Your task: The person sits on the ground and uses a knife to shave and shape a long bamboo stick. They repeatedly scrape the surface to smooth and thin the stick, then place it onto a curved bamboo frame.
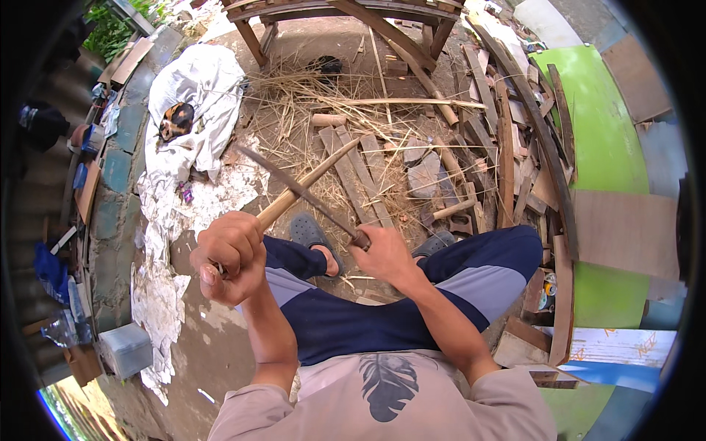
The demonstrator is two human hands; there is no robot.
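Near the centre, the left hand (pixel 232 257) grips a pale stick (pixel 321 171) that tapers toward the upper right, while the right hand (pixel 382 255) holds a knife (pixel 300 190) by its handle, the blade slanting to the upper left and crossing the stick. Below them, the person sits with knees spread, in dark trousers (pixel 353 323) and grey clogs (pixel 307 231). Straw (pixel 294 95) litters the ground at upper centre, beneath a wooden bench (pixel 252 42). At upper left, a cat (pixel 176 121) lies curled on white cloth (pixel 213 73); at right, planks (pixel 505 162) lie piled beside a green board (pixel 603 132).
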